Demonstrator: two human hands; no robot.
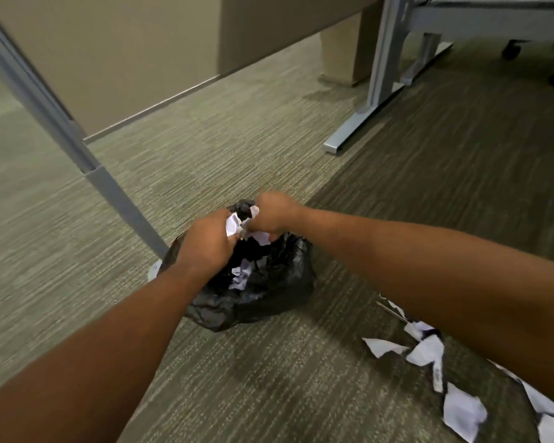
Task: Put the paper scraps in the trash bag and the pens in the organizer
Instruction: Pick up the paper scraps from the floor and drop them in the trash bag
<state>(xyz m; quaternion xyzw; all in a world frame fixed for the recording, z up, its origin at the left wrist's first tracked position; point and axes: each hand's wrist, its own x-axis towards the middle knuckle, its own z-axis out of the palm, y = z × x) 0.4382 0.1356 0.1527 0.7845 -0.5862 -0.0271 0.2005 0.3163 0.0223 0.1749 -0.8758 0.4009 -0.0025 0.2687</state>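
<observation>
Paper-scrap stage in progress, viewed from the head camera. Black trash bag (263,282) slumped on the carpeted floor (269,148) beside a grey metal table leg (77,145), mouth open upward. Both hands meeting directly over the mouth: left hand (205,247) with its grip curled around a crumpled white wad of paper (232,227); right hand (274,215) with its grip likewise closed, pinching more white paper at the same spot, the two fists touching or nearly so. Exact split of paper between the two grips hard to tell, the wad being mostly hidden by fingers. Already done, judging by the contents: several pale scraps inside the bag (242,276), visible through the opening below the hands. Still to do: release of the held paper into the bag, then collection of the loose scraps on the floor (429,350), a scattered trail of torn white pieces lying well to the right of the bag and partly covered by the right forearm. Pens and organizer not in view, so nothing readable about that half of the task; probably untouched or located elsewhere. Overall estimate: partway through the first half only, with a sizeable batch of scraps remaining.
</observation>
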